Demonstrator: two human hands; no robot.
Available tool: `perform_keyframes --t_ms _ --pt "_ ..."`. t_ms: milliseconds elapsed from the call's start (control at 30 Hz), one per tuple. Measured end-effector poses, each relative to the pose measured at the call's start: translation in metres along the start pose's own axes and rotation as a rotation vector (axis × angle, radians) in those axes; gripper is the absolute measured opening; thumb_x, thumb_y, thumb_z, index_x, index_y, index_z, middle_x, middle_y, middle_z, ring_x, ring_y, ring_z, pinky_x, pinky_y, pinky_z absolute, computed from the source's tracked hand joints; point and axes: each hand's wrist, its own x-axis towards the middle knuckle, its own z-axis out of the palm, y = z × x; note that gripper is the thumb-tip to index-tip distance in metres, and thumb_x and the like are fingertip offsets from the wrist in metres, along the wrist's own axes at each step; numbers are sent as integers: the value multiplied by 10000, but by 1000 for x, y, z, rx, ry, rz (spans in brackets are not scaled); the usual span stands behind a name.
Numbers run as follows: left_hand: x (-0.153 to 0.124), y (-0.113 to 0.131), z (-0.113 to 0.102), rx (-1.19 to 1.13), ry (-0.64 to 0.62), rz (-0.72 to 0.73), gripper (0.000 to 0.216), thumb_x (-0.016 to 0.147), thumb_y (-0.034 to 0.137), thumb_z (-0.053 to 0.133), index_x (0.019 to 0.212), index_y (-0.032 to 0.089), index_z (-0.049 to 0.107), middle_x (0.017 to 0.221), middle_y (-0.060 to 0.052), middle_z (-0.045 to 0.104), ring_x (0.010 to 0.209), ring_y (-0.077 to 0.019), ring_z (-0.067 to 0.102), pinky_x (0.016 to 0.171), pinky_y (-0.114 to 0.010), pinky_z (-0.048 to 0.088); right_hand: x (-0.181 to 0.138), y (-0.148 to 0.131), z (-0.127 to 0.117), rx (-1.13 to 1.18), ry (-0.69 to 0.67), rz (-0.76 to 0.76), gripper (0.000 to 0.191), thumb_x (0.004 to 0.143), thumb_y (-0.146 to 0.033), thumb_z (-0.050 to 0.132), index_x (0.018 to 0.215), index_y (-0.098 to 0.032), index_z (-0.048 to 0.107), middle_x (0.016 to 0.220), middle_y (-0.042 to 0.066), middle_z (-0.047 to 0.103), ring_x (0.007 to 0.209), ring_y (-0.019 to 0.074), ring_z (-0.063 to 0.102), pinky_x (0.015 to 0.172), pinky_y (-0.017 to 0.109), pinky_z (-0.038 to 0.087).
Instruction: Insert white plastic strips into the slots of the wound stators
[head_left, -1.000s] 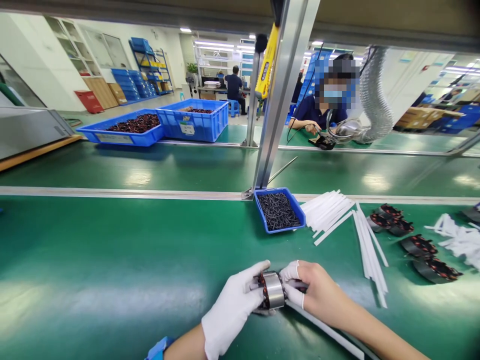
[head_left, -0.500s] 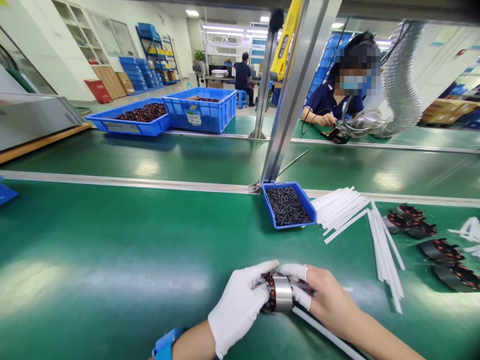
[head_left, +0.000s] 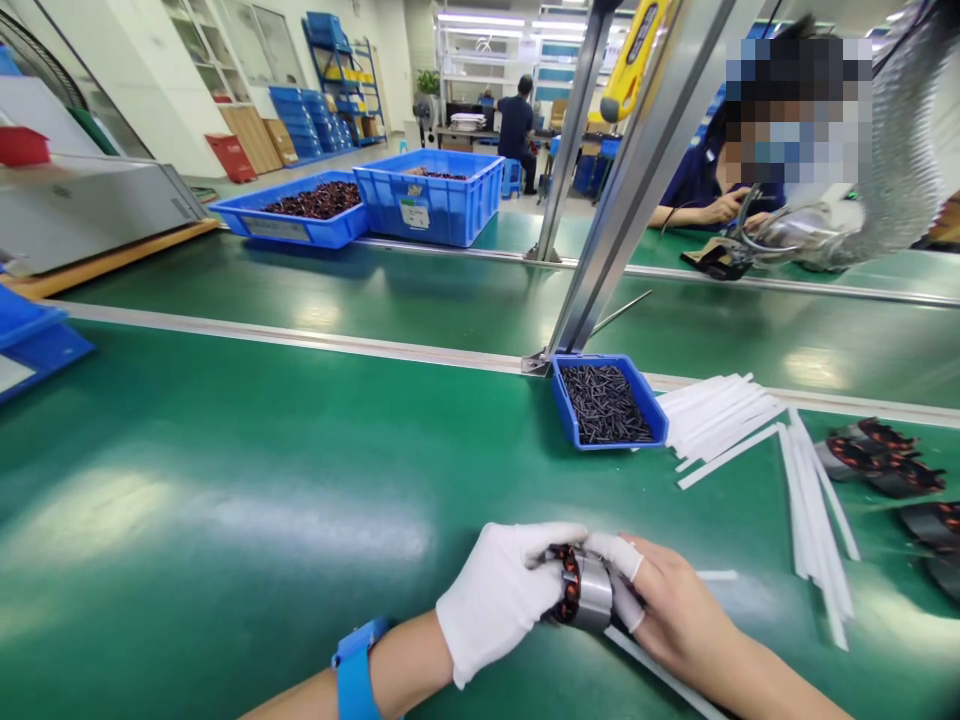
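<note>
Between my two hands is a motor stator [head_left: 592, 590], a steel ring with copper windings and dark end pieces, held on its side just above the green bench. My left hand [head_left: 502, 600], in a white glove, grips its left, winding end. My right hand [head_left: 675, 605], bare but for white finger cots on the thumb and a finger, closes on its right end. The fingertips behind the ring are partly hidden. Under the right hand a white strip [head_left: 660, 675] lies on the bench, and a short white piece [head_left: 718, 575] shows just beyond it.
A blue bin [head_left: 656, 425] of small black tubes stands ahead, beside loose white strips [head_left: 720, 415]. More stators [head_left: 885, 455] sit at right. A metal post [head_left: 622, 210] rises behind the bin. Blue crates [head_left: 427, 205] stand farther back, and a co-worker [head_left: 750, 190] sits across the bench.
The view has swung, so the bench and bins appear shifted. Both hands still hold the stator, which is turned slightly, showing more of its windings.
</note>
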Motion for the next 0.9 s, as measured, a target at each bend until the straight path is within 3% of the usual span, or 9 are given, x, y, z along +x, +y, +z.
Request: perform_keyframes --t_ms 500,700,767,900 --pt "1 -6 -2 -82 -41 -3 444 640 48 472 1018 193 655 1006 0 691 956 -218 616 842 -269 477 3 -2 -3 69 -29 -2 466 772 -54 338 1209 -217 329 758 54 594 655 190 543 576 295 442" --pt "0 -1 -7 191 -53 94 419 704 64 462 1036 239 648 988 16 697 876 -184 638 791 -221 478 8 1 -22 114 -124 98 302 821 -137 411 1104 -191 501 773 55 611 682 177 565 612 284 453" --pt "0 -3 -11 379 -51 162 385 739 103 476 1042 271 644 982 14 698 846 -191 637 772 -228 476 7 17 -41 98 -64 193 233 819 -192 487 1038 -197 564 846 57 632 749 181 585 678 287 464" --pt "4 -14 -20 699 -28 361 436 722 134 537 1105 335 590 1079 -1 654 942 -247 583 876 -323 420 -9 70 -82 -142 239 454 195 814 -127 458 894 -170 631 853 96 629 804 234 588 725 330 445"
